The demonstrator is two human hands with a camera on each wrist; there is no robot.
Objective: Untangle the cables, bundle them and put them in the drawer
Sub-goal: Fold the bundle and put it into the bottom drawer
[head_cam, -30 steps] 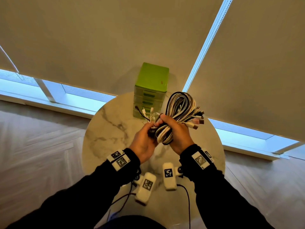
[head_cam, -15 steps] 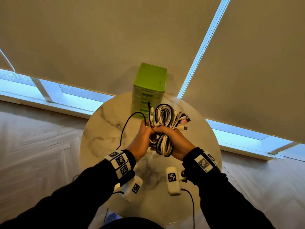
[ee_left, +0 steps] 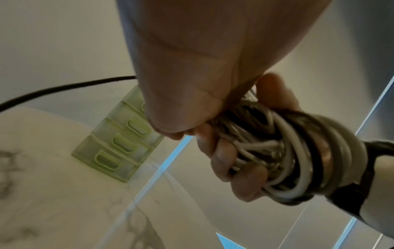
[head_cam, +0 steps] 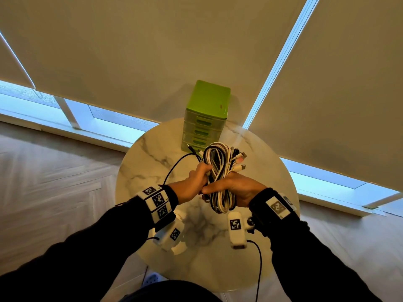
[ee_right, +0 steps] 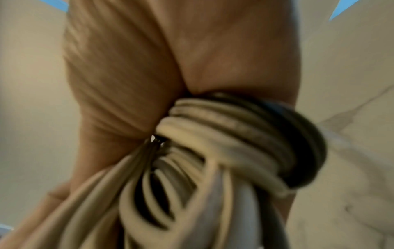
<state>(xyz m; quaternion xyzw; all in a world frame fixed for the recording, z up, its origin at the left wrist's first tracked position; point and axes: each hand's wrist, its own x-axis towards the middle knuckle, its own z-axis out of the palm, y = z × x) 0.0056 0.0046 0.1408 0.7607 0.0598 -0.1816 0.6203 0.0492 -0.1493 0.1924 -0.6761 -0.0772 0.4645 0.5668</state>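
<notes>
1. The right hand [head_cam: 237, 190] is gripping the cable bundle [head_cam: 220, 177] around its middle, fingers curled round the black and white loops, holding it above the table.
2. The left hand [head_cam: 194, 184] is closing on the same bundle from the other side, and a loose black cable [head_cam: 176, 166] is arcing out from it over the tabletop.
3. Several plug ends [head_cam: 239, 162] are sticking out of the bundle's far side.
4. The round marble table [head_cam: 148, 162] is lying beneath the hands, white with grey veins.
5. The green drawer unit [head_cam: 207, 118] is standing at the table's far edge, just beyond the bundle, with all visible drawers closed.
6. Two white tagged devices [head_cam: 236, 229] are hanging under the wrists, each trailing a thin dark lead.
7. Beige roller blinds [head_cam: 152, 51] are covering most of the windows behind the table, with bright strips of glass [head_cam: 113, 127] showing below them.
8. A pale wooden floor [head_cam: 54, 182] is spreading around the table.
</notes>
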